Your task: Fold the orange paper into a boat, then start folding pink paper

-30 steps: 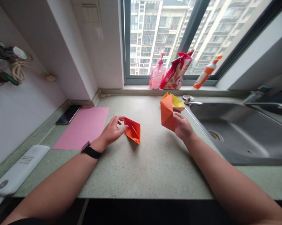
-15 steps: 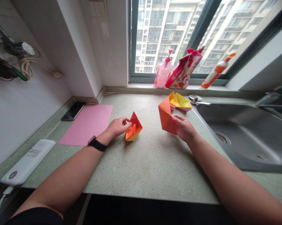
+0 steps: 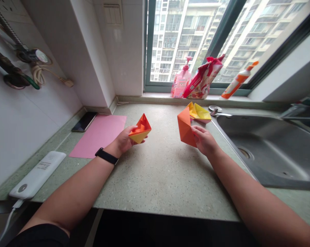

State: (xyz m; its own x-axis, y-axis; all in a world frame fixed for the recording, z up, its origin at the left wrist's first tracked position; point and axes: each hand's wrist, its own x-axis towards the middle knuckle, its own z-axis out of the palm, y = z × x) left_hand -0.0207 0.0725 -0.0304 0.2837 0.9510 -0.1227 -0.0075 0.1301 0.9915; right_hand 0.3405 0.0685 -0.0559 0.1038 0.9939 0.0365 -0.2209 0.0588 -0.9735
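Note:
My left hand is closed around a small folded paper boat, orange inside with a yellow outer side. The thumb lies over its near edge and fingertips show beneath it. In my right hand a folded orange paper piece is pinched at its right edge, its creased flat side facing me. Behind that piece, partly covered by it, stands a yellow folded paper boat with some pink low on its side. A flat pink paper sheet lies left of my left hand.
A black phone rests by the pink sheet's corner. A white power bank with a cable lies at the left. The steel sink borders the counter on the right. A pink pump bottle, a red bag and an orange-white bottle line the sill.
My left hand has turned palm up and lifted the small orange-yellow boat off the counter, tilting it and moving it slightly left. My right hand keeps its hold with little movement.

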